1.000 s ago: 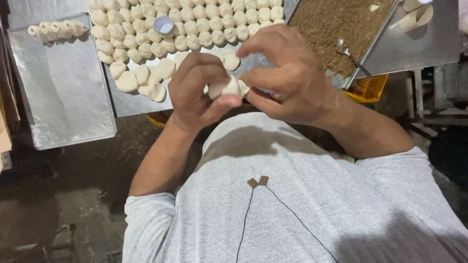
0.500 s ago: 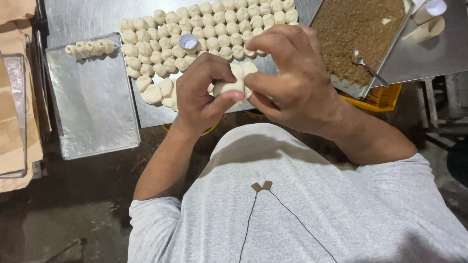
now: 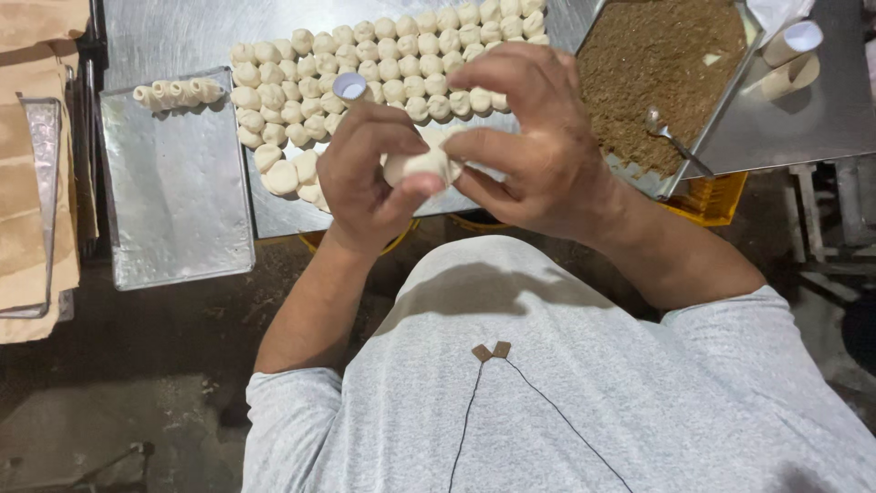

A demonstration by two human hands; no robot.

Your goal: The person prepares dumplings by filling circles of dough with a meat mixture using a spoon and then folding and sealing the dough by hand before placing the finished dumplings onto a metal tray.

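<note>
My steel table [image 3: 173, 36] carries rows of pale dough balls [image 3: 383, 68], a flat metal tray [image 3: 173, 196] with a few shaped pieces [image 3: 178, 91], a pan of brown filling [image 3: 662, 64] with a spoon [image 3: 671, 137], and two small cups [image 3: 789, 55].

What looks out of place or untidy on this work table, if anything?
Little stands out. The dough balls sit in neat rows, loosening at the near-left corner. The spoon lies in the brown filling tray. Both hands, left hand and right hand, pinch one dough piece.
</note>
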